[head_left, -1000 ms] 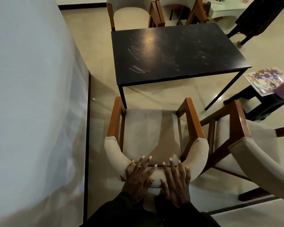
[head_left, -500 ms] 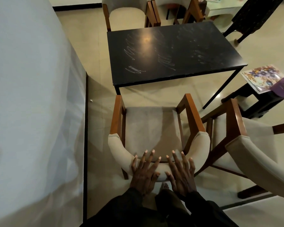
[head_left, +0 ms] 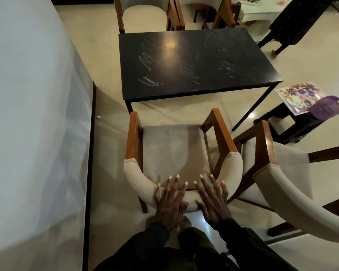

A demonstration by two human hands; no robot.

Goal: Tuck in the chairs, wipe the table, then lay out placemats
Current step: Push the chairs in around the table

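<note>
A wooden armchair with beige padding (head_left: 174, 151) stands in front of me, its seat facing a black table (head_left: 194, 61) smeared with white scribbles. My left hand (head_left: 170, 202) and my right hand (head_left: 213, 200) lie flat with straight fingers on the curved padded backrest. The chair's front edge sits just short of the table's near edge. Floral placemats (head_left: 297, 96) lie on a dark stool at the right, with a purple item (head_left: 329, 107) on top of them.
A second beige armchair (head_left: 294, 184) stands close on the right, angled away. Two more chairs (head_left: 145, 12) sit at the table's far side. A pale wall (head_left: 33, 114) with a dark skirting runs along the left. A dark-clothed person (head_left: 294, 18) is at the far right.
The chair has slid forward toward the table under both hands, and the gap between its seat and the table edge has narrowed. My fingers have stayed flat on the backrest.
</note>
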